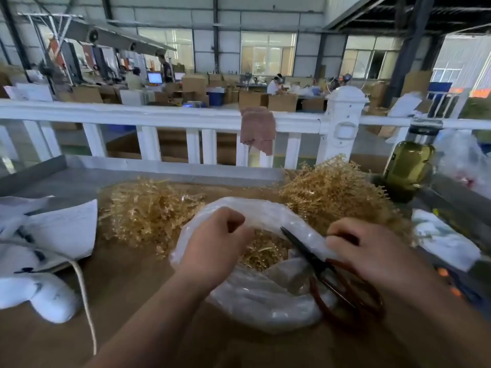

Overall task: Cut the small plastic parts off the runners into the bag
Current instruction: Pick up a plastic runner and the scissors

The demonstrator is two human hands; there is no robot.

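L hand (215,245) clenched, fingers curled and pinching far-left rim of the bag (265,301). R hand (377,258) also clenched, fingertips pinching the right rim. Bag is clear plastic, mouth held wide, sits mid-desk (132,301) right in front of the person. Cut gold parts (261,252) lie inside at the bottom. Scissors (305,250), black blades w/ red-brown handles, lie across the right rim, tip pointing into the bag mouth, handles under the R palm. Can't tell if R hand actually grips them or they just rest there. Two piles of gold runners behind the bag: left pile (148,208) and right pile (332,195), both touching the bag edge. Green glass bottle (409,168) far right. White sacks (53,229) and a cord (85,288) on the left. White railing (159,118) behind the desk w/ a pink cloth (257,128) hung over it.
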